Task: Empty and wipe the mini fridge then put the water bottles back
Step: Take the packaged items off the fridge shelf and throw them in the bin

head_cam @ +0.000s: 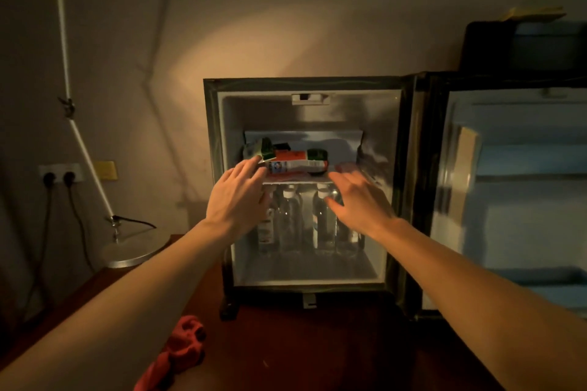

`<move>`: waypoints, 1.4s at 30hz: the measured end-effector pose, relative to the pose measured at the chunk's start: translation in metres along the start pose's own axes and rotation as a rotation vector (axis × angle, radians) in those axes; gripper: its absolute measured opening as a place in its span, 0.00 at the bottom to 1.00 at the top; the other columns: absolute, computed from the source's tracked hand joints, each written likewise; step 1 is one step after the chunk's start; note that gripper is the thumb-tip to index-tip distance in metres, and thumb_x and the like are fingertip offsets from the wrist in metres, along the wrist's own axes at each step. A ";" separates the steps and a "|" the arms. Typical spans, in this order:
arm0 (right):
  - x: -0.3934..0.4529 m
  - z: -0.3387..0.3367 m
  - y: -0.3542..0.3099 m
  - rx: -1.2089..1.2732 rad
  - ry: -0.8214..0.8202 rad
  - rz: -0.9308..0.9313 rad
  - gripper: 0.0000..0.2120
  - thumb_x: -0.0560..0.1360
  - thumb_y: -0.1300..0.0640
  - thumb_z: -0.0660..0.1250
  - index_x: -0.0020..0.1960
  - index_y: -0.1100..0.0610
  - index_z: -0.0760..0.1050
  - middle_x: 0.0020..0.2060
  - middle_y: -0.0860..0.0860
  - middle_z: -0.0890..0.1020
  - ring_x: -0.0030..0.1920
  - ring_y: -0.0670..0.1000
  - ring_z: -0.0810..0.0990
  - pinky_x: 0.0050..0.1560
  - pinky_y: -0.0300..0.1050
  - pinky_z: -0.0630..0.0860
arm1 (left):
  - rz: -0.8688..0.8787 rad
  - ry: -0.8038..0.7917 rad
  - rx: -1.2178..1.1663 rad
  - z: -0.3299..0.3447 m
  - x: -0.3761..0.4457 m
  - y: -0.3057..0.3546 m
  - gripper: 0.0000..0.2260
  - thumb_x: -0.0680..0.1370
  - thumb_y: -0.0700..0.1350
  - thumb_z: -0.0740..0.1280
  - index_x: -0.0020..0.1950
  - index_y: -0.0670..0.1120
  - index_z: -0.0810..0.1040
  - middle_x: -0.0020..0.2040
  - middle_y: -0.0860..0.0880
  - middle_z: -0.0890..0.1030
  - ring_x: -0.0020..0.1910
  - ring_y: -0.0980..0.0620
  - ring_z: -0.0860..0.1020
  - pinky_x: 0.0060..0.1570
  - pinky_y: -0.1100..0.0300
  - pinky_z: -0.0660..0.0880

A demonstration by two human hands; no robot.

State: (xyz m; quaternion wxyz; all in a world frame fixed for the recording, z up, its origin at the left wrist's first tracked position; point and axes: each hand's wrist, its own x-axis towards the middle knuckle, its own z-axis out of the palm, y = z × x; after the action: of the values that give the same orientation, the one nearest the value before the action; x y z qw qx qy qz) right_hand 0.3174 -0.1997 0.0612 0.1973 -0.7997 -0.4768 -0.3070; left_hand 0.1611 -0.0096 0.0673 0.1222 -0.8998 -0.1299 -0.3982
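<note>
The mini fridge (387, 143) stands on a dark wooden table, its door (514, 194) swung open to the right. On its white shelf (295, 181) lie snack packets (292, 159) in green, orange and white. Below the shelf stand several clear water bottles (290, 219) with white caps. My left hand (236, 197) reaches in with straight fingers, its tips at the left packets. My right hand (359, 200) is spread flat in front of the shelf's right end and the bottles, holding nothing. A red cloth (178, 355) lies crumpled on the table in front.
A desk lamp with a round metal base (130, 251) stands left of the fridge, its arm rising to the top left. Two plugs sit in a wall socket (60, 176). A dark box (521, 47) rests on top at the upper right.
</note>
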 end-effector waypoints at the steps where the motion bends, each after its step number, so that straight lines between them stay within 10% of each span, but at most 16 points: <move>1: 0.005 0.002 0.000 -0.016 -0.001 -0.005 0.21 0.77 0.49 0.67 0.67 0.54 0.71 0.59 0.53 0.79 0.61 0.55 0.75 0.61 0.51 0.73 | -0.007 -0.009 0.007 0.003 0.005 -0.004 0.21 0.77 0.50 0.68 0.68 0.45 0.73 0.72 0.43 0.72 0.70 0.44 0.70 0.67 0.50 0.70; 15: 0.091 0.032 0.001 -0.030 -0.058 0.020 0.25 0.78 0.48 0.63 0.73 0.49 0.64 0.69 0.49 0.71 0.70 0.53 0.68 0.66 0.51 0.68 | -0.191 -0.157 -0.007 0.047 0.077 -0.029 0.32 0.72 0.47 0.74 0.71 0.46 0.63 0.68 0.45 0.70 0.66 0.43 0.71 0.53 0.46 0.78; 31: 0.131 0.073 0.007 -0.202 -0.144 0.006 0.29 0.72 0.41 0.68 0.68 0.51 0.65 0.66 0.59 0.62 0.68 0.62 0.60 0.66 0.60 0.64 | -0.115 -0.127 0.133 0.061 0.083 -0.039 0.20 0.76 0.47 0.72 0.65 0.46 0.70 0.61 0.46 0.76 0.58 0.44 0.76 0.49 0.48 0.78; 42: 0.124 0.058 0.007 -0.263 -0.028 -0.055 0.29 0.72 0.54 0.68 0.71 0.53 0.62 0.64 0.55 0.73 0.64 0.60 0.70 0.61 0.55 0.66 | -0.092 -0.074 0.069 0.048 0.068 -0.031 0.18 0.76 0.39 0.69 0.65 0.42 0.72 0.62 0.42 0.73 0.60 0.41 0.74 0.46 0.44 0.79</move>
State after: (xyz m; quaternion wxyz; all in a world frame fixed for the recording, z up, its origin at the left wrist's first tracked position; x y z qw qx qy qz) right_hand 0.3857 -0.0884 0.1024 0.0754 -0.8097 -0.4567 -0.3608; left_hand 0.2280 0.0444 0.0903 0.1297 -0.9023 -0.1893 -0.3649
